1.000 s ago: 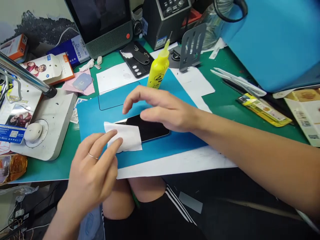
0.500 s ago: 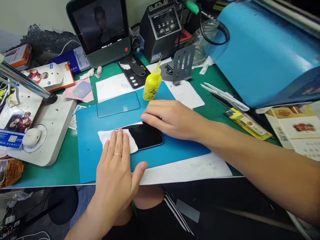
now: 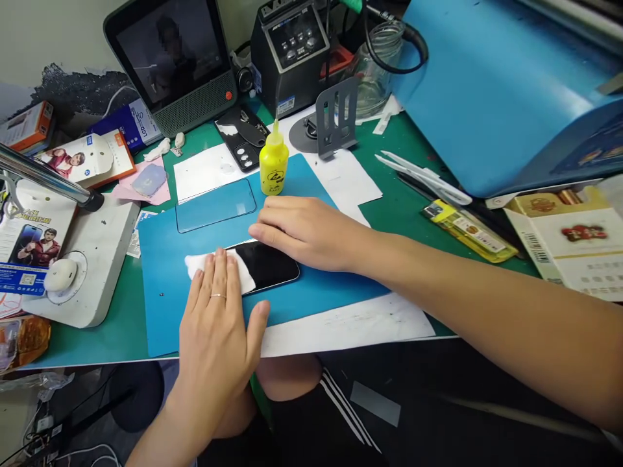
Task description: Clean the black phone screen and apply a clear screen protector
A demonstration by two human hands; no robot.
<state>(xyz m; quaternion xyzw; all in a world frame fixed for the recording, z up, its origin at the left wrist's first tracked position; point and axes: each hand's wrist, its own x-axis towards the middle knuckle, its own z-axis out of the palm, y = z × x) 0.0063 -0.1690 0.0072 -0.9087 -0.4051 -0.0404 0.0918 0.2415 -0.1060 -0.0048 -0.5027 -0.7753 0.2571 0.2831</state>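
Note:
My left hand (image 3: 217, 321) lies with its fingers stretched out flat on a white wipe (image 3: 246, 277). The wipe is pressed between those fingers and the left part of a black-screened phone (image 3: 270, 264), which lies face up on a blue mat (image 3: 165, 331). My right hand (image 3: 304, 232) is closed at the phone's far right edge, its fingers curled and partly hidden behind the thumb. Just beyond the phone, a clear glass panel with a dark border (image 3: 217, 206) lies on the mat. Behind my right hand stands a yellow squeeze bottle (image 3: 274, 167) with a thin needle tip.
A smart display (image 3: 195, 117) and a black control box (image 3: 289, 55) stand at the back, near a grey metal stand (image 3: 337, 120). White tweezers (image 3: 428, 178) and a yellow packet (image 3: 470, 230) lie right of the mat. A lamp base (image 3: 92, 285) stands at left.
The view has swung a little, so the bench items sit further left. Both hands keep their places on the wipe and phone, with hardly any visible motion.

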